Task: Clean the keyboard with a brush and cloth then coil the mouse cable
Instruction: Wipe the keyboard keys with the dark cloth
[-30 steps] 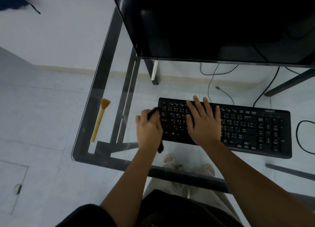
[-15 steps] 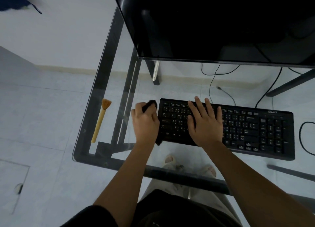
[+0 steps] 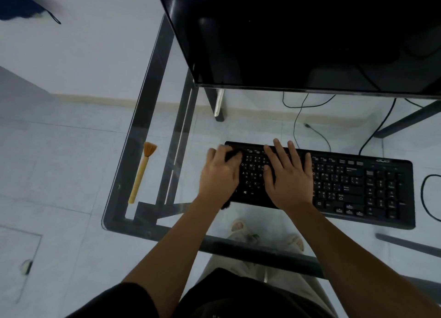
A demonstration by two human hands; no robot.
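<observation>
Now your left hand (image 3: 220, 174), bunched around the dark crumpled cloth (image 3: 232, 154), has slid up onto the black plastic keyboard's (image 3: 358, 184) far-left keys. Your right hand (image 3: 290, 177) stays flat and spread, steadying it. Wiping looks underway; the tan wooden-handled brush (image 3: 142, 172) lies by the glass table's (image 3: 133, 136) left edge.

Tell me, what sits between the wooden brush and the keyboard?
Only the glass tabletop, with the desk's dark frame bars showing through it, separates brush from keyboard in the head view.

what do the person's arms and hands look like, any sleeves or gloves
Both the left hand and right hand are bare: no gloves, rings or watch show. The forearms are uncovered; a black short sleeve covers the left upper arm at the bottom edge.
</observation>
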